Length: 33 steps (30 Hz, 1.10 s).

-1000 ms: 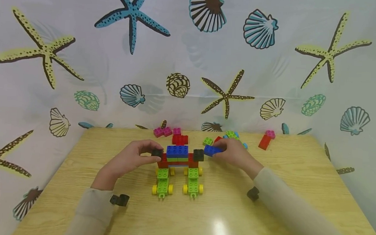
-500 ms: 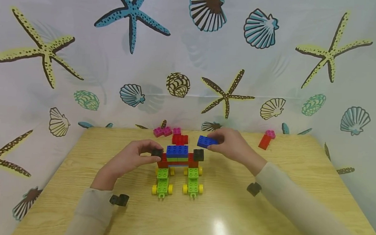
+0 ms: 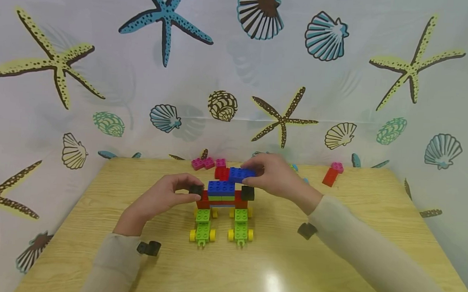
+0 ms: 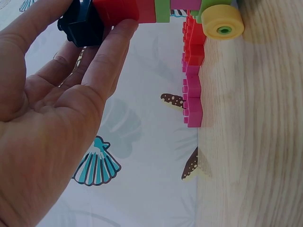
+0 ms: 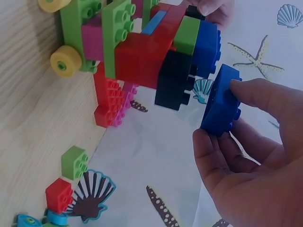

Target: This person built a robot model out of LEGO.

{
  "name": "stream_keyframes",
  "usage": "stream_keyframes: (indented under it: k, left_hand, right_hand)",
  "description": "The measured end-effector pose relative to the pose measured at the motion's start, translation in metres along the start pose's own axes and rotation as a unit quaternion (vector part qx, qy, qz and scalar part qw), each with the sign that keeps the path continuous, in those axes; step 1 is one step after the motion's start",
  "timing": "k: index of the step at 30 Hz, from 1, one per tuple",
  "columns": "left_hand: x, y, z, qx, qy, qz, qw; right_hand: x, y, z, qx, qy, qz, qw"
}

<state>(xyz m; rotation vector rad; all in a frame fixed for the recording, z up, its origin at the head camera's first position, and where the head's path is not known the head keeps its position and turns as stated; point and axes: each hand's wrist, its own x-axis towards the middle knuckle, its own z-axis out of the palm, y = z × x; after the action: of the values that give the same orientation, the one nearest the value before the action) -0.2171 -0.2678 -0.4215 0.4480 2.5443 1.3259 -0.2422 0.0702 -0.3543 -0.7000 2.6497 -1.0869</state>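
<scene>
A toy vehicle of building bricks stands on two green wheeled bases with yellow wheels. Across them lies a red layer, topped by green bricks and a blue brick. A black brick sits at either end; my left hand pinches the left black brick between thumb and fingers. My right hand grips a second blue brick by its edges, studs facing up. That brick hangs above the right part of the build, apart from the right black brick in the right wrist view.
Pink bricks and red bricks lie behind the vehicle. A red brick with a pink one lies at the back right. Beyond my right hand are a small green brick and a red one. A shell-patterned curtain borders the table.
My right hand has lifted the blue brick from the right of the vehicle and carried it left, over the build. My left hand has stayed on the black brick.
</scene>
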Motion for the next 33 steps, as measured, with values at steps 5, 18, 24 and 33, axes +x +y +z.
stream_keyframes:
  k: [5, 18, 24, 33]
  left_hand:
    - [0.000, 0.000, 0.000, 0.001, -0.002, 0.000, 1.0000]
    - [-0.001, 0.001, -0.001, -0.002, -0.004, 0.013, 0.9999]
    - [0.000, 0.001, -0.001, -0.001, -0.005, 0.011, 0.9999]
    - [0.000, 0.000, -0.001, 0.005, -0.005, 0.015, 0.9999]
  right_hand:
    - [0.003, -0.012, 0.006, -0.024, -0.010, -0.013, 1.000]
    - [0.013, -0.030, 0.024, -0.023, -0.037, -0.026, 0.999]
    - [0.016, -0.030, 0.028, -0.036, -0.037, -0.036, 0.998]
    - [0.016, -0.031, 0.031, -0.033, -0.033, -0.042, 0.998]
